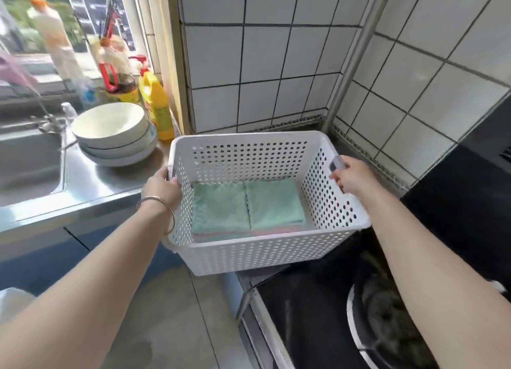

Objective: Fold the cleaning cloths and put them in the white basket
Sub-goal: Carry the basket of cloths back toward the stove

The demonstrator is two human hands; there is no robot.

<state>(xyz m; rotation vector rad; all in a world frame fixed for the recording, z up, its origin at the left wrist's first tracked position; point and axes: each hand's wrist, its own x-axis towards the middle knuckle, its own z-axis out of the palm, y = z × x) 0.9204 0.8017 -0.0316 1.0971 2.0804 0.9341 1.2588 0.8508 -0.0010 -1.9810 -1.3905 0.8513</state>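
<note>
You hold the white basket (260, 255) between both hands, above the gap between the steel sink counter (91, 186) and the black stove top (456, 216); its long axis runs left to right across your body, with the tiled wall corner just behind it; its near wall tips downward toward you, so the interior faces the camera. Inside, the folded cleaning cloths (246, 205) lie flat on the basket floor; two green ones sit side by side on top, and pink and green edges of further cloths show beneath them at the near side. Your left hand (161, 187) grips the left short rim, fingers curled over the edge; your right hand (352, 176) grips the grey handle on the right short rim, fingers wrapped round it. Both hands stand at about the same depth, so neither is nearer; the cloths lie between them and lower. Judged from this, folding and loading appear complete; setting the basket down level is likely what remains. To the left, stacked bowls (113, 136) and a yellow bottle (156, 103) stand near the basket's left end; keep clear of them.
</note>
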